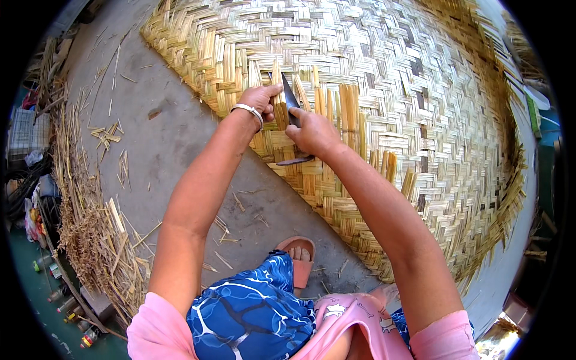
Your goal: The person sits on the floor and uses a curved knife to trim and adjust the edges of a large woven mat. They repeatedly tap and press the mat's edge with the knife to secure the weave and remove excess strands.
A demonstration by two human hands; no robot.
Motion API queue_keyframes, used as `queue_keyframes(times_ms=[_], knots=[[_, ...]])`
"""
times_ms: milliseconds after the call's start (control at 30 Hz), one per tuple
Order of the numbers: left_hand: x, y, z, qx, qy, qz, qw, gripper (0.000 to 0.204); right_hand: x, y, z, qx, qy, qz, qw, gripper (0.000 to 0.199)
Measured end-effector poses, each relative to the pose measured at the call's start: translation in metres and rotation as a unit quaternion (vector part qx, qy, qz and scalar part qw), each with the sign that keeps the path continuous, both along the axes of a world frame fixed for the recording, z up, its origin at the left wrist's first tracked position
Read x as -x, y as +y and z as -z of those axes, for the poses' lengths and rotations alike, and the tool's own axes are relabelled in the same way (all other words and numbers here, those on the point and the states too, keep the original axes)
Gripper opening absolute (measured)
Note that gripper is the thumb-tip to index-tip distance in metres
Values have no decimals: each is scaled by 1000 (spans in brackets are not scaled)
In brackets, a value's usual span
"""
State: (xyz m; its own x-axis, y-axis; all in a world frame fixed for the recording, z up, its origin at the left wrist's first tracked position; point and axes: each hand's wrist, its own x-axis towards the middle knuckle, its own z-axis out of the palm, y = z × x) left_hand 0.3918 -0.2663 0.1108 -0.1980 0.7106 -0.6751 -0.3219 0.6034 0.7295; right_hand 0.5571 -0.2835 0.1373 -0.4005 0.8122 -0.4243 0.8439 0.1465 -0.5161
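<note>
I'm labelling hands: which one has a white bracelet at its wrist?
The left hand: the white bracelet circles its wrist. The right hand, holding the dark tool, has none.

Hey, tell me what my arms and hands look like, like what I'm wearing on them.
Both arms have short pink sleeves, ending above the elbows. The left hand is gloveless, with a slim white bangle around its wrist. The right hand is gloveless too, with no band visible.
</note>
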Motion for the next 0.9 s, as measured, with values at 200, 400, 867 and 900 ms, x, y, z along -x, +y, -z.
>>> queue_keyframes(times_ms=[200,400,867,900], knots=[[-10,-7,-10,41,-47,11,998,18,-8,2,10,-26,34,-3,999,56],[-4,20,18,94,56,-23,994,21,-3,0,7,-11,14,-4,1000,57],[-14,-8,15,-121,627,166,752,58,-13,-1,-2,-26,-35,-27,999,37],[-13,-5,28,-120,636,181,740,58,-16,-2,-7,-36,-44,-31,998,34]])
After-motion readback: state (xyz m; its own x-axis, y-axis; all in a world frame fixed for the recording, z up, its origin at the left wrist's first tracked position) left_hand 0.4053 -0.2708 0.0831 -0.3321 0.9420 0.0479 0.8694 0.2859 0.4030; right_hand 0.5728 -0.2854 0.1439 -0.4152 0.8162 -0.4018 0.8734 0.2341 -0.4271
